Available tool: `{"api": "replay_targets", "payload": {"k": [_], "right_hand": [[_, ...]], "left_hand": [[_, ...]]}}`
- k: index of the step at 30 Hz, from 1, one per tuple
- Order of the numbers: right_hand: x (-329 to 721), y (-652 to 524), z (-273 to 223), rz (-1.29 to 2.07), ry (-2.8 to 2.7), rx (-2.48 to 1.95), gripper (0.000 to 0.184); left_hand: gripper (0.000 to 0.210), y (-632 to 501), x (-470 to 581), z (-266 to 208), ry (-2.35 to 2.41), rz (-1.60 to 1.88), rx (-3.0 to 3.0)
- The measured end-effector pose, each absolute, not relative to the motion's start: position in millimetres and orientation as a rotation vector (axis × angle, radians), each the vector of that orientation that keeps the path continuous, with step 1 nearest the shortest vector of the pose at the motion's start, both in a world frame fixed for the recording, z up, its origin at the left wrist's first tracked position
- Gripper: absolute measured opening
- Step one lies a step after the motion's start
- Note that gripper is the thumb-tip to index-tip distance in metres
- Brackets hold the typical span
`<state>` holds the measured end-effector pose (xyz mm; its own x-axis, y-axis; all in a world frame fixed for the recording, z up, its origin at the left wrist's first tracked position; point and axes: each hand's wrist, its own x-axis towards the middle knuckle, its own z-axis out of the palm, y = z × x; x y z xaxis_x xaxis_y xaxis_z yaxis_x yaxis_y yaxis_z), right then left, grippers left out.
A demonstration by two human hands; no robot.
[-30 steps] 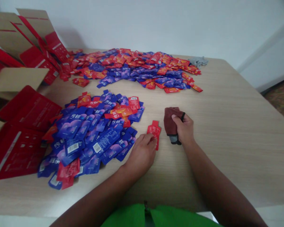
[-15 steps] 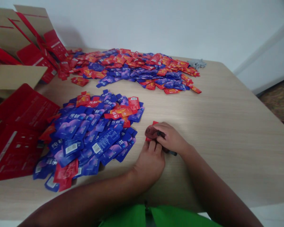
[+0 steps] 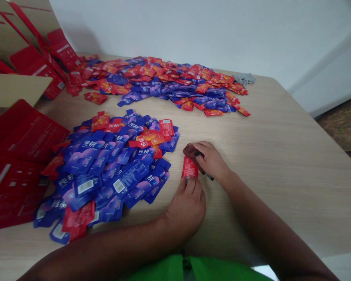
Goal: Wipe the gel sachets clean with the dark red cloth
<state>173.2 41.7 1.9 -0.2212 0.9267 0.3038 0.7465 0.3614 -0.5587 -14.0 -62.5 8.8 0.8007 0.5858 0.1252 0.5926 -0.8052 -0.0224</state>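
Note:
A small red sachet with fine pale print lies flat on the table in front of me. My left hand has its curled fingers on the near end, holding it down. Just beyond and to the right, my right hand is closed around a bunched brown cloth, which touches the sachet's far end. A dark, pen-like stick pokes out below that hand; most of it is hidden by the fingers. Left of my hands spreads a heap of blue and red sachets.
A long pile of red and blue sachets runs along the wall. Grey crumpled cloth lies at its right end. Open red cardboard boxes stand on the left. The wooden table extends to the right.
My right hand has moved slightly away and rightward with the brown cloth, uncovering the red sachet's printed face. My left hand stays at the near end. The view has shifted slightly.

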Motion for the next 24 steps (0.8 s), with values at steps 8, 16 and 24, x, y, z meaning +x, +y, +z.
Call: {"api": "replay_targets", "payload": {"k": [8,16,24], "right_hand": [[176.6,34.6,-5.3,0.278,-1.883,-1.506,0.054],[180.0,25.1,9.4,0.344,-2.032,-1.661,0.061],[172.6,4.0,32.8,0.566,-2.143,-1.211,0.064]], "left_hand": [[0.045,-60.4,-15.3,0.9,-0.960,-0.184,-2.949],[0.038,-64.0,-14.1,0.4,-1.064,-0.257,-2.900],[0.042,-69.7,-15.2,3.0,-1.038,-0.154,-2.886]]}}
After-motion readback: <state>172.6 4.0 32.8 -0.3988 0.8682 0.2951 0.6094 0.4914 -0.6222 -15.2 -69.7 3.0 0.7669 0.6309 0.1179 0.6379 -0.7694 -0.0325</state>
